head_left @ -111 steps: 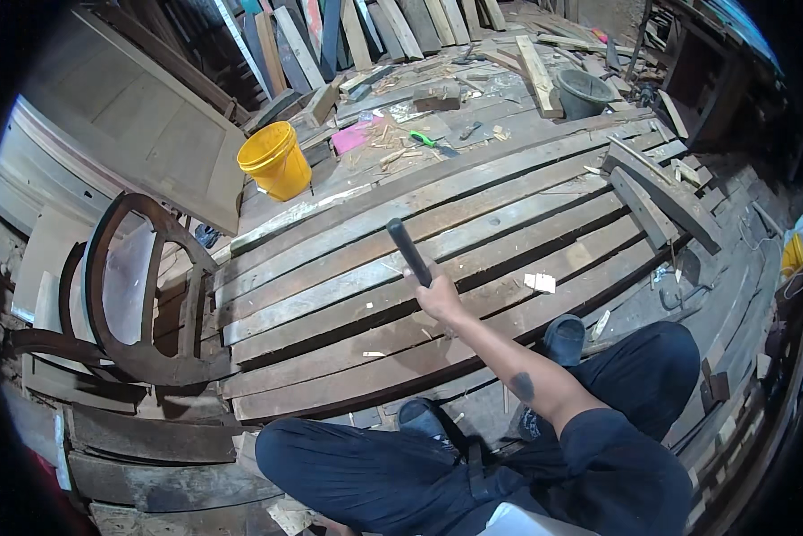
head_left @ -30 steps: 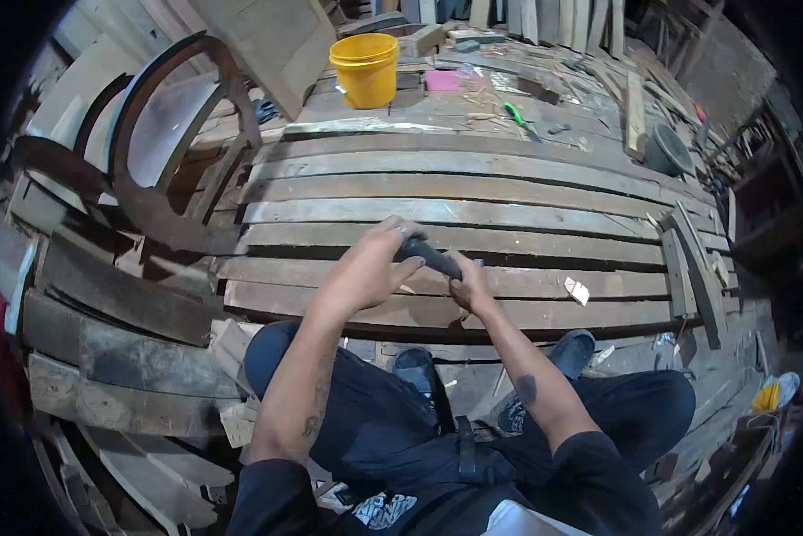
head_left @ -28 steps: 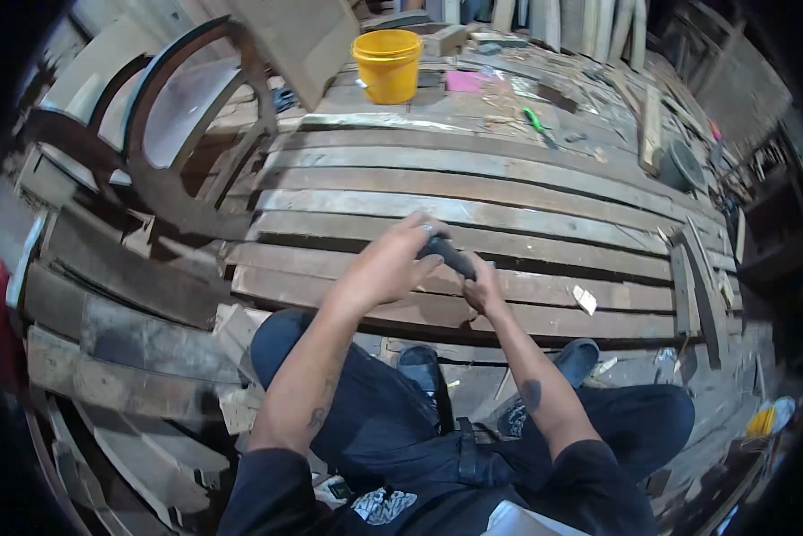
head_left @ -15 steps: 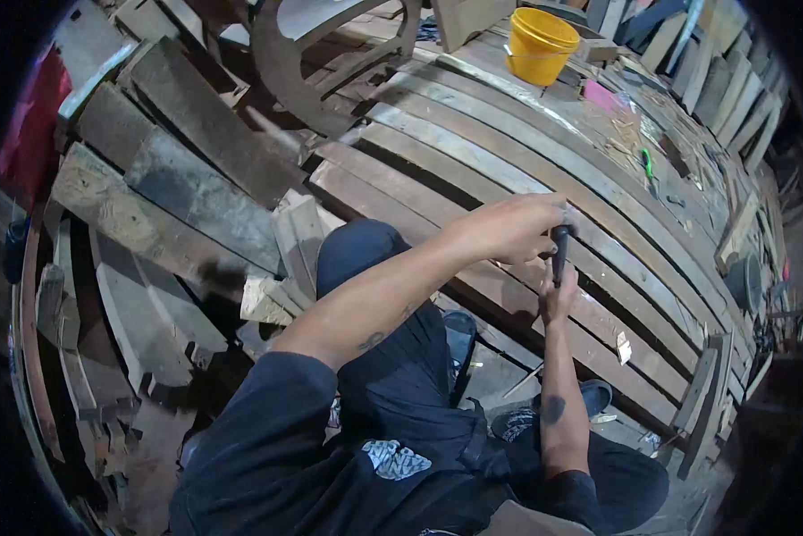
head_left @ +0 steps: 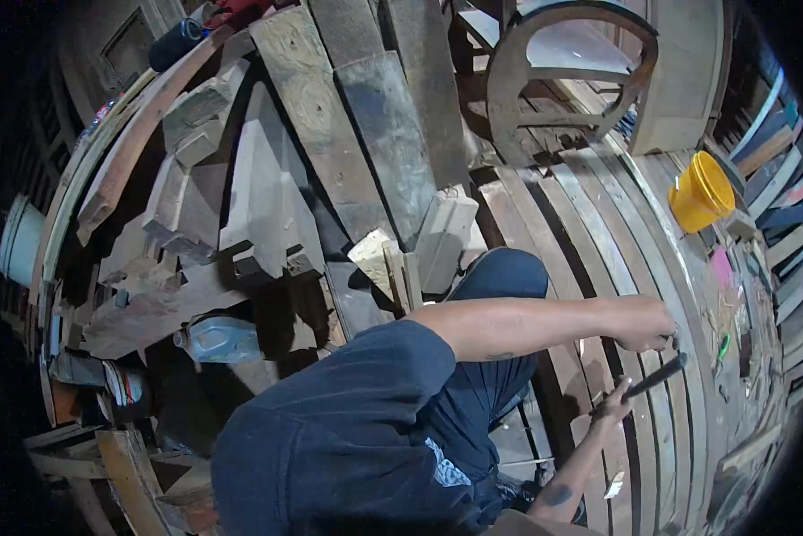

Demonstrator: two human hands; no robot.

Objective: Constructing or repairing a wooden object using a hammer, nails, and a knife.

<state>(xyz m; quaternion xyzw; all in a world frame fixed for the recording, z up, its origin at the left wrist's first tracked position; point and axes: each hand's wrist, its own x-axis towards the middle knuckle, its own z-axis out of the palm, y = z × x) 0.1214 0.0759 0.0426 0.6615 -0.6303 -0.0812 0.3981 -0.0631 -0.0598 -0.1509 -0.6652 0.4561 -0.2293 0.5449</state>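
My right hand [head_left: 612, 406] grips a dark rod-like tool [head_left: 656, 377] near its lower end; its free end points up and to the right. My left hand [head_left: 644, 322] is closed just beyond that end, over the wooden slats [head_left: 589, 375]. What its fingers hold, if anything, is hidden. Long slats run side by side beneath both hands, with dark gaps between them. A small pale wood chip [head_left: 614, 485] lies on the slats below my right hand.
A yellow bucket [head_left: 701, 192] stands at the far right, near a pink piece [head_left: 721, 266] and a green-handled tool [head_left: 723, 347]. Thick planks [head_left: 388, 134] are stacked ahead, with a round wooden frame [head_left: 500, 89] beside them. A plastic jug [head_left: 222, 340] lies among timber at left.
The view has swung left, so more stacked timber shows and the slats sit further right. The tool has tipped from upright to slanting right, and a small gap shows between it and my left hand.
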